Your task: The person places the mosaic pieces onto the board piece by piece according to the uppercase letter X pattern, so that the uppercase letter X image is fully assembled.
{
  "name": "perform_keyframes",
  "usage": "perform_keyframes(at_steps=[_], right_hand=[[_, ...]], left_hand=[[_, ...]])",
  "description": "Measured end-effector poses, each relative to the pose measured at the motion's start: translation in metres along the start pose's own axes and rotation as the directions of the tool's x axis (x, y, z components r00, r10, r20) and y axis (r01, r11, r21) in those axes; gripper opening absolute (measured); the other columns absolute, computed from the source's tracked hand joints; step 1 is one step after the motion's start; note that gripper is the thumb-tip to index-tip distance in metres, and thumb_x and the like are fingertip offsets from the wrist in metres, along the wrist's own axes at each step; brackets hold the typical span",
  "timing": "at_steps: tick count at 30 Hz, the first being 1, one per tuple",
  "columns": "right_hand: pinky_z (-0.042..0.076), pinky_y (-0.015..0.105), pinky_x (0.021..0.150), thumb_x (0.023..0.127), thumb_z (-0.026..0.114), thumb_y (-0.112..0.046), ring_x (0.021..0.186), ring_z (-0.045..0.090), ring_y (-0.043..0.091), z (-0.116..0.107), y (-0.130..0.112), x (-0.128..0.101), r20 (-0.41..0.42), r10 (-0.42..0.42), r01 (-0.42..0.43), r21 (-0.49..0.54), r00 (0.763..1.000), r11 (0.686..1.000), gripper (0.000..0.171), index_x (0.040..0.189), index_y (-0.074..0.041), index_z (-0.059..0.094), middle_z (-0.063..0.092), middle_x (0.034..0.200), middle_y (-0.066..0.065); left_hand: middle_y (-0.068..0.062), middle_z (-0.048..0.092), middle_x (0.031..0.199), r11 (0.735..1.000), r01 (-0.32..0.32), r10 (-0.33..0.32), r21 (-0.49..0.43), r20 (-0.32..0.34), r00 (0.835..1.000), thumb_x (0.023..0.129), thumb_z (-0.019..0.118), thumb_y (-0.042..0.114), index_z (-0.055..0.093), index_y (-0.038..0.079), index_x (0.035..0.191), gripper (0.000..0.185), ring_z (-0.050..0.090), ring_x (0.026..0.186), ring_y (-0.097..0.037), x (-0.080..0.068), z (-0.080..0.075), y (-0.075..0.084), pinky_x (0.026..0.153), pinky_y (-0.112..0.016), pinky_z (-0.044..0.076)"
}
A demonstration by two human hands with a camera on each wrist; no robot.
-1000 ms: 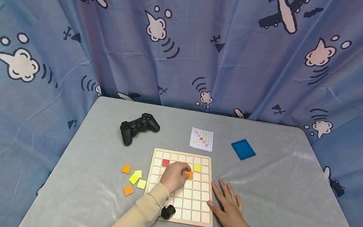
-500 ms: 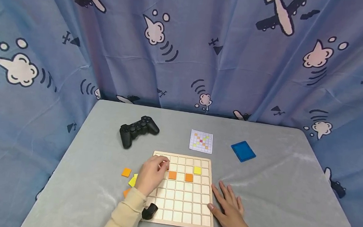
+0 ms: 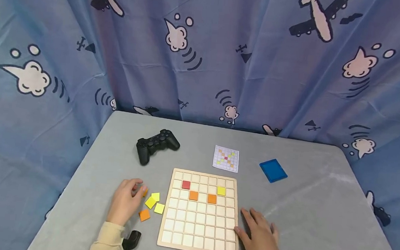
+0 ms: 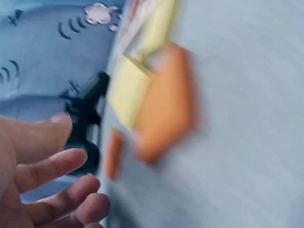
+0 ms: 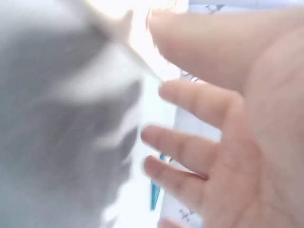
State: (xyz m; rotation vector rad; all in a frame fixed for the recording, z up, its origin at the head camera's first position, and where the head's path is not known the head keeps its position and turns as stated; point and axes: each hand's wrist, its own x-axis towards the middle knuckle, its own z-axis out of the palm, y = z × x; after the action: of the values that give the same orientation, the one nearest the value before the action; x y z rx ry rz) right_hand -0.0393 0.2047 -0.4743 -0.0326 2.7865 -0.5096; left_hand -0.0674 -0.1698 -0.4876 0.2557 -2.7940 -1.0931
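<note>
A grey table [image 3: 302, 209] carried everything, backed by a blue curtain [image 3: 259, 67] printed with planes and clouds. Near the table's front edge lay the wooden grid board [image 3: 200, 233], with a red tile [image 3: 186, 185], two orange tiles [image 3: 193, 195] and a yellow tile [image 3: 221, 190] set in its upper rows. A second ago only one orange tile showed on the board, beside our left hand; half a second ago that hand hovered over the board's upper left corner, covering the red tile. Now our left hand [image 3: 125, 201] had come off the board onto the table to its left, its fingers curled about an orange tile [image 3: 144, 192] in the loose pile [image 3: 152, 205]; we could not tell whether it truly gripped the tile. Our right hand [image 3: 261, 237] stayed flat and relaxed on the table, its thumb against the board's right edge near the front corner. Toward the back edge lay a black controller [image 3: 157, 144], a pattern card [image 3: 226, 158] and a blue lid [image 3: 273, 170], all unmoved.
</note>
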Motion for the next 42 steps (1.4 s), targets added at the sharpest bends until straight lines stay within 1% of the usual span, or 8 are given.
perform_keyframes(at_steps=[6,12,18,22,27,35,39,42], right_hand=[[0.032,0.063,0.101,0.093,0.063,-0.031,0.134,0.033,0.046,-0.005,-0.007,0.018,-0.112,-0.096,0.097,0.007,0.989,0.995,0.060,0.144,-0.008,0.042,0.035,0.148,0.025],[0.033,0.061,0.102,0.094,0.061,-0.028,0.137,0.029,0.044,-0.002,0.000,0.034,-0.057,-0.185,0.187,0.034,0.981,0.982,0.063,0.148,-0.012,0.036,0.030,0.152,0.020],[0.041,0.058,0.095,0.085,0.071,-0.029,0.133,0.035,0.042,-0.016,0.001,0.039,0.045,-0.177,0.176,0.040,0.983,0.984,0.070,0.147,-0.017,0.040,0.037,0.149,0.016],[0.044,0.054,0.093,0.079,0.078,-0.027,0.125,0.043,0.037,-0.023,-0.004,0.045,0.036,-0.177,0.177,-0.003,0.984,0.984,0.071,0.141,-0.016,0.048,0.047,0.138,0.014],[0.043,0.054,0.094,0.073,0.082,-0.026,0.124,0.042,0.037,-0.023,-0.001,0.054,-0.019,-0.211,0.210,-0.023,0.977,0.977,0.078,0.142,-0.015,0.046,0.045,0.137,0.015],[0.023,0.068,0.105,0.072,0.080,-0.038,0.142,0.010,0.047,-0.015,0.021,0.071,0.016,-0.307,0.306,0.048,0.952,0.951,0.090,0.148,-0.017,0.036,0.021,0.156,0.017],[0.015,0.071,0.105,0.077,0.077,-0.042,0.143,0.002,0.048,-0.015,0.030,0.074,0.063,-0.343,0.331,0.147,0.937,0.932,0.091,0.151,-0.017,0.030,0.015,0.158,0.018],[0.009,0.073,0.104,0.078,0.075,-0.044,0.143,-0.001,0.048,-0.016,0.032,0.074,0.072,-0.361,0.341,0.199,0.930,0.919,0.091,0.152,-0.018,0.028,0.012,0.159,0.018]], left_hand=[[-0.009,0.055,0.105,0.999,0.037,-0.036,-0.007,0.091,0.995,0.083,0.076,0.026,0.064,0.008,0.119,0.041,0.048,0.084,-0.019,-0.002,0.005,-0.014,0.075,-0.035,0.040],[-0.005,0.055,0.098,1.000,0.006,-0.007,0.013,0.089,0.996,0.078,0.080,0.022,0.068,0.011,0.111,0.037,0.044,0.077,-0.016,-0.002,0.005,-0.025,0.070,-0.031,0.038],[-0.002,0.055,0.091,0.998,0.060,-0.057,-0.035,0.088,0.994,0.073,0.085,0.023,0.066,0.012,0.101,0.036,0.044,0.076,-0.015,0.001,0.005,-0.033,0.067,-0.027,0.036],[-0.002,0.055,0.090,0.995,0.087,-0.082,-0.046,0.098,0.992,0.072,0.085,0.020,0.064,0.012,0.100,0.036,0.045,0.076,-0.015,0.002,0.004,-0.035,0.066,-0.026,0.036],[-0.002,0.055,0.088,0.995,0.084,-0.077,-0.060,0.099,0.992,0.072,0.085,0.018,0.063,0.012,0.098,0.035,0.045,0.076,-0.015,0.003,0.004,-0.036,0.066,-0.025,0.036],[-0.001,0.060,0.086,0.989,0.068,-0.060,-0.128,0.066,0.996,0.080,0.078,0.014,0.065,0.015,0.097,0.022,0.050,0.074,-0.013,0.005,0.003,-0.044,0.066,-0.024,0.041],[-0.005,0.063,0.091,0.957,0.133,-0.112,-0.257,0.092,0.989,0.089,0.069,0.015,0.066,0.013,0.103,0.015,0.060,0.072,-0.011,0.005,-0.002,-0.034,0.060,-0.023,0.045],[-0.012,0.062,0.097,0.882,0.190,-0.141,-0.431,0.142,0.980,0.093,0.063,0.013,0.063,0.007,0.108,0.017,0.066,0.072,-0.014,0.003,-0.006,-0.012,0.055,-0.025,0.047]])
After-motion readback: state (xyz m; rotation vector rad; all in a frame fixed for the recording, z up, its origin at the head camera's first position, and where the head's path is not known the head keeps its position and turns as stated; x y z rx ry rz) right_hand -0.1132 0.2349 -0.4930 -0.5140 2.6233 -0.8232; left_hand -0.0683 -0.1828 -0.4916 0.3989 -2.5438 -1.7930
